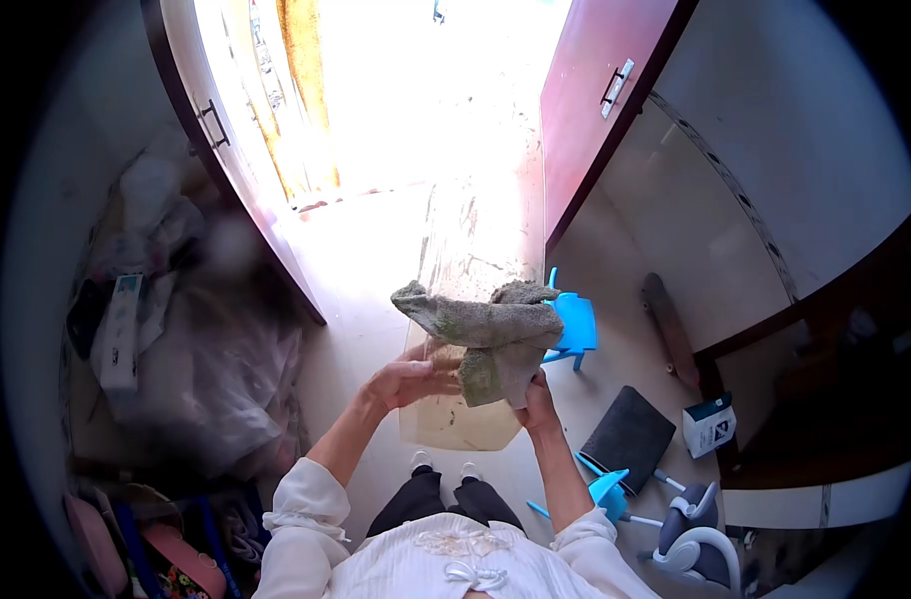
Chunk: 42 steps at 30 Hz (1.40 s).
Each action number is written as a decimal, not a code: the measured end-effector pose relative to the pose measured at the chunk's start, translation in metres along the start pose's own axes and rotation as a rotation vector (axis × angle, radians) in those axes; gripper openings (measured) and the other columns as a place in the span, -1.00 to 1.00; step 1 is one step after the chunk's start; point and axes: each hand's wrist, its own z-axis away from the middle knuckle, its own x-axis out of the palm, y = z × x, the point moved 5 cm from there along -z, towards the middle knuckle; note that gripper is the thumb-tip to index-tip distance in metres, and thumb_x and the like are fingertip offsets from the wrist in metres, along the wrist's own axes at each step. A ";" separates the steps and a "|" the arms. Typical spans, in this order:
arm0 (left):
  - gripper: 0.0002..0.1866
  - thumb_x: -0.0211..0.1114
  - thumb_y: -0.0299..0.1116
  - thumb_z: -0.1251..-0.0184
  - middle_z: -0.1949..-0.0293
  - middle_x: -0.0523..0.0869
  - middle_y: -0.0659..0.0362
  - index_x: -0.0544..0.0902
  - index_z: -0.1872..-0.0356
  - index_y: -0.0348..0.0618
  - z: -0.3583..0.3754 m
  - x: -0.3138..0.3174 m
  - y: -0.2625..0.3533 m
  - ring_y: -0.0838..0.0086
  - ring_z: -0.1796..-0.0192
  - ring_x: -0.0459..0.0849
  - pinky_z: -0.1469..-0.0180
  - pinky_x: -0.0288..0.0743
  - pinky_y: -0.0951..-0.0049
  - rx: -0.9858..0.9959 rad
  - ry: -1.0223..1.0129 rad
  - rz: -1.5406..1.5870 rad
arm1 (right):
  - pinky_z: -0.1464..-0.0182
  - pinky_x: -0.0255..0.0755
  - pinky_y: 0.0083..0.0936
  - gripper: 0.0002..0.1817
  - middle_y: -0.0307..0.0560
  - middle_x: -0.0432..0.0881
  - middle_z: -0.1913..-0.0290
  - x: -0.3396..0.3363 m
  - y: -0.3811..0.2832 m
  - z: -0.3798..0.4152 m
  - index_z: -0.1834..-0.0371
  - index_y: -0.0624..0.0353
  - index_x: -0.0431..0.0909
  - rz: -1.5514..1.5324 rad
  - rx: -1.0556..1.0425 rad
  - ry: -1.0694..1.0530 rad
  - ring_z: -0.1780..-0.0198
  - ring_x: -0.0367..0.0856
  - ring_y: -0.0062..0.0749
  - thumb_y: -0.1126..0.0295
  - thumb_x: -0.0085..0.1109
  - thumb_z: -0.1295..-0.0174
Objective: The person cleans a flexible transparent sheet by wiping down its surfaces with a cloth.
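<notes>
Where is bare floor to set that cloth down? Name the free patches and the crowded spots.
Free: the pale floor between the white door and the tan mat, and the floor between the small blue plastic chair and the dark flat pad. Crowded: the left heap of bags, and the lower right around the white box.

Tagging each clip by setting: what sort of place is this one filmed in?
Probably a home entryway. Double doors stand open onto bright daylight, a small blue chair sits on the tiled floor, and bags pile up on the left. Both hands hold a grey-green cloth.
</notes>
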 end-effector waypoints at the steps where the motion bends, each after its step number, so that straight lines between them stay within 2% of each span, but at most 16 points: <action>1: -0.13 0.27 -0.18 -0.20 -0.30 0.27 -0.13 -0.06 -0.43 -0.10 0.006 0.004 0.000 0.11 -0.30 0.35 -0.31 0.25 0.10 -0.003 -0.005 0.008 | 0.10 0.53 -0.49 -0.73 -0.05 0.63 0.10 0.002 -0.003 0.002 0.07 0.30 0.52 0.005 -0.001 0.008 0.12 0.62 -0.40 0.64 -0.02 -0.16; 3: -0.26 0.19 -0.27 -0.29 -0.21 0.42 -0.13 0.01 -0.41 -0.15 0.019 0.010 -0.005 0.07 -0.21 0.46 -0.22 0.36 0.11 -0.152 0.042 -0.108 | 0.12 0.52 -0.52 -0.76 -0.06 0.63 0.13 0.010 -0.011 0.001 0.11 0.32 0.54 0.114 0.023 0.005 0.14 0.63 -0.43 0.62 -0.03 -0.17; 8: -0.56 0.05 -0.30 -0.41 0.02 0.61 -0.08 0.29 -0.25 -0.23 0.024 -0.021 -0.034 0.23 -0.01 0.64 0.00 0.54 0.28 -0.094 0.317 -0.132 | 0.20 0.45 -0.59 -0.77 -0.14 0.63 0.19 -0.008 -0.003 -0.007 0.14 0.36 0.55 0.426 0.047 0.017 0.22 0.59 -0.57 0.53 0.01 -0.17; 13: -0.73 -0.07 -0.32 -0.47 0.43 0.67 0.08 0.48 0.02 -0.29 0.030 -0.035 -0.039 0.42 0.45 0.67 0.38 0.60 0.46 -0.056 0.605 -0.474 | 0.30 0.37 -0.70 -0.72 -0.23 0.58 0.23 0.002 -0.012 -0.008 0.05 0.36 0.53 0.482 0.034 0.177 0.32 0.49 -0.67 0.54 0.01 -0.17; 15: -0.73 -0.07 -0.32 -0.48 0.46 0.66 0.10 0.49 0.04 -0.28 0.032 -0.033 -0.038 0.45 0.48 0.65 0.42 0.58 0.49 -0.066 0.627 -0.484 | 0.44 0.32 -0.67 -0.66 -0.25 0.51 0.26 -0.007 -0.031 -0.003 -0.03 0.34 0.50 0.451 -0.180 0.461 0.48 0.39 -0.69 0.52 -0.01 -0.18; 17: -0.72 -0.07 -0.31 -0.48 0.49 0.65 0.12 0.50 0.05 -0.28 0.030 -0.027 -0.036 0.48 0.52 0.64 0.46 0.55 0.52 -0.067 0.653 -0.497 | 0.33 0.35 -0.63 -0.59 -0.23 0.47 0.21 -0.014 -0.064 0.003 -0.13 0.22 0.47 0.622 -0.415 0.613 0.36 0.39 -0.66 0.53 0.00 -0.16; 21: -0.71 -0.02 -0.25 -0.46 0.50 0.66 0.15 0.53 0.07 -0.26 0.034 -0.013 -0.031 0.58 0.52 0.63 0.48 0.52 0.60 -0.023 0.607 -0.518 | -0.09 0.30 -0.37 -0.52 -0.12 0.49 0.03 0.095 -0.117 0.005 -0.07 0.09 0.51 1.455 -0.865 0.019 0.01 0.42 -0.27 0.39 0.28 0.00; 24: -0.71 0.00 -0.25 -0.45 0.50 0.67 0.14 0.54 0.07 -0.24 0.036 -0.004 -0.021 0.58 0.51 0.64 0.46 0.52 0.61 -0.045 0.589 -0.608 | -0.12 0.34 -0.33 -0.52 -0.11 0.53 0.03 0.132 -0.100 -0.025 -0.01 0.08 0.52 1.730 -0.993 -0.260 -0.06 0.46 -0.20 0.30 0.36 0.05; 27: -0.73 0.01 -0.26 -0.44 0.50 0.68 0.13 0.55 0.08 -0.24 0.036 0.000 -0.022 0.58 0.52 0.63 0.45 0.50 0.61 -0.083 0.615 -0.639 | 0.06 0.46 -0.39 -0.74 -0.13 0.64 0.15 0.093 -0.069 -0.078 0.19 0.13 0.59 1.630 -0.635 -0.449 0.08 0.60 -0.32 0.29 0.27 -0.07; 29: -0.74 0.02 -0.28 -0.43 0.51 0.68 0.13 0.55 0.11 -0.26 0.039 -0.003 -0.020 0.58 0.53 0.62 0.46 0.47 0.59 -0.059 0.590 -0.588 | 0.36 0.50 -0.46 -0.79 -0.13 0.63 0.52 0.074 -0.080 -0.093 0.43 0.22 0.58 1.338 -0.705 -0.271 0.47 0.63 -0.39 0.31 0.14 -0.23; 31: -0.73 0.04 -0.27 -0.42 0.47 0.68 0.13 0.56 0.13 -0.27 0.049 -0.008 -0.015 0.56 0.49 0.62 0.41 0.46 0.56 -0.078 0.618 -0.583 | 0.64 0.31 -0.68 -0.62 -0.22 0.49 0.74 0.054 -0.094 -0.108 0.54 0.23 0.55 0.794 -0.272 -0.064 0.72 0.41 -0.68 0.24 -0.02 -0.37; 35: -0.74 0.09 -0.26 -0.40 0.41 0.66 0.14 0.58 0.16 -0.26 0.047 -0.002 -0.022 0.52 0.37 0.61 0.27 0.47 0.52 -0.020 0.648 -0.477 | 0.47 0.43 -0.65 -0.70 -0.18 0.55 0.54 0.024 -0.074 -0.103 0.42 0.26 0.55 0.686 -0.044 -0.233 0.50 0.52 -0.61 0.23 0.08 -0.32; 37: -0.76 0.10 -0.28 -0.39 0.42 0.66 0.16 0.58 0.18 -0.25 0.041 0.001 -0.025 0.51 0.38 0.61 0.27 0.46 0.53 0.038 0.650 -0.354 | 0.23 0.45 -0.53 -0.75 -0.12 0.54 0.32 0.049 -0.081 -0.060 0.33 0.23 0.52 0.946 -0.542 -0.447 0.25 0.56 -0.48 0.27 0.28 -0.13; 40: -0.76 0.14 -0.25 -0.37 0.42 0.66 0.17 0.59 0.20 -0.25 0.031 0.011 -0.029 0.51 0.38 0.61 0.29 0.45 0.54 0.077 0.711 -0.336 | 0.01 0.35 -0.35 -0.65 -0.06 0.50 0.20 0.054 -0.080 -0.039 0.25 0.21 0.44 1.190 -0.776 -0.357 0.13 0.49 -0.17 0.36 0.38 0.04; 41: -0.75 0.15 -0.24 -0.36 0.43 0.66 0.17 0.59 0.20 -0.24 0.030 0.009 -0.026 0.51 0.38 0.61 0.31 0.44 0.54 0.097 0.712 -0.354 | 0.11 0.39 -0.43 -0.74 -0.13 0.52 0.26 0.039 -0.069 -0.055 0.28 0.21 0.42 1.174 -0.770 -0.310 0.22 0.51 -0.33 0.39 0.31 -0.08; 42: -0.75 0.15 -0.24 -0.35 0.44 0.65 0.17 0.59 0.22 -0.24 0.031 0.008 -0.025 0.51 0.39 0.61 0.33 0.44 0.53 0.093 0.714 -0.394 | 0.18 0.40 -0.47 -0.79 -0.14 0.51 0.31 0.023 -0.064 -0.074 0.31 0.19 0.41 1.042 -0.461 -0.208 0.28 0.52 -0.40 0.37 0.25 -0.14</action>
